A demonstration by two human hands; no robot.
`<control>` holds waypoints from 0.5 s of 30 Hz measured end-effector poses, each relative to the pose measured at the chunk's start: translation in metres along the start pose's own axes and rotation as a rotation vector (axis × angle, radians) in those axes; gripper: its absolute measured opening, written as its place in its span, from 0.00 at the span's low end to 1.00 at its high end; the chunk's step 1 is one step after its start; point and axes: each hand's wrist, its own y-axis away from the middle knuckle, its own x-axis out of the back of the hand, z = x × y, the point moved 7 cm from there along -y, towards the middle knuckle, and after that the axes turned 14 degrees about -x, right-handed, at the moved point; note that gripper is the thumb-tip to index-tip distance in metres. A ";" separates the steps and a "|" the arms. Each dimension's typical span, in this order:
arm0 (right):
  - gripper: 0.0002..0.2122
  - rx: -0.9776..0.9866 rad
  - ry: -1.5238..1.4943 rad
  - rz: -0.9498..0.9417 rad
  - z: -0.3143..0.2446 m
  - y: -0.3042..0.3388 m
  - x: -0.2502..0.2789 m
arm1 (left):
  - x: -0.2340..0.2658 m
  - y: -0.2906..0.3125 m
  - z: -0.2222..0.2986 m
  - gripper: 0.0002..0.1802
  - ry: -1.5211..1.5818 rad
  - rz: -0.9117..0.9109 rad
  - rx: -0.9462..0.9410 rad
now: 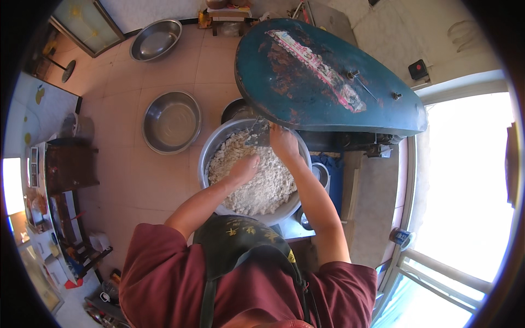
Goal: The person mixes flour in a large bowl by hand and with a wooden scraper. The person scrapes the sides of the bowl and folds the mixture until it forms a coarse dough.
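Note:
A large metal basin [206, 158] stands in front of me, full of pale, crumbly dough [262, 186]. My left hand [246, 167] reaches into the middle of the dough; its fingers are mostly hidden, so I cannot tell whether they hold any. At the basin's far right rim, my right hand [283, 141] is closed around a flat grey dough scraper [259, 136]. Its blade lies over the dough near the far wall.
A big worn teal machine cover [322, 76] overhangs the basin's far right side. Two shallow metal basins [171, 123] rest on the tiled floor to the left and far left. A small metal bowl [321, 174] sits right of the basin. A bright window [465, 164] is at right.

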 end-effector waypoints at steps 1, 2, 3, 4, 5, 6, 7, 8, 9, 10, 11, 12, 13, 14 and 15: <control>0.19 0.013 -0.047 -0.054 -0.018 0.018 0.015 | 0.006 0.007 -0.006 0.12 0.006 0.003 0.048; 0.20 0.016 -0.080 -0.096 -0.029 0.033 0.036 | 0.010 0.006 -0.008 0.12 0.019 0.003 0.075; 0.21 0.050 -0.044 -0.112 -0.035 0.042 0.032 | 0.009 0.002 -0.007 0.12 0.002 0.004 0.073; 0.22 0.090 -0.011 -0.131 -0.044 0.050 0.027 | 0.006 0.001 -0.009 0.12 -0.014 0.006 0.079; 0.24 0.125 0.019 -0.149 -0.050 0.060 0.021 | 0.004 0.001 -0.007 0.13 -0.030 0.003 0.084; 0.22 0.081 -0.029 -0.186 -0.050 0.050 0.008 | 0.000 0.000 -0.003 0.11 -0.029 0.008 0.063; 0.21 0.027 -0.038 -0.150 -0.037 0.033 -0.002 | -0.001 -0.002 0.006 0.10 -0.031 0.015 0.041; 0.19 -0.032 -0.048 -0.105 -0.021 0.008 -0.013 | 0.000 -0.008 0.015 0.10 -0.036 0.020 0.011; 0.17 -0.089 -0.063 -0.069 -0.011 -0.007 -0.018 | -0.001 -0.009 0.019 0.10 -0.057 0.013 -0.014; 0.13 -0.012 -0.019 -0.002 -0.013 -0.010 -0.008 | 0.000 -0.008 0.020 0.10 -0.079 0.009 -0.029; 0.14 -0.039 -0.080 -0.039 -0.024 -0.006 0.012 | 0.005 -0.009 0.020 0.10 -0.106 0.014 -0.040; 0.15 -0.078 -0.134 -0.071 -0.028 0.002 0.031 | 0.011 -0.011 0.023 0.09 -0.151 0.026 -0.026; 0.15 -0.077 -0.119 -0.074 -0.022 0.007 0.033 | 0.016 -0.017 0.033 0.09 -0.192 0.036 -0.022; 0.15 -0.071 -0.103 -0.087 -0.014 0.015 0.031 | 0.020 -0.020 0.044 0.09 -0.215 0.052 -0.038; 0.15 -0.066 -0.088 -0.100 -0.005 0.020 0.029 | 0.028 -0.029 0.054 0.09 -0.244 0.075 -0.060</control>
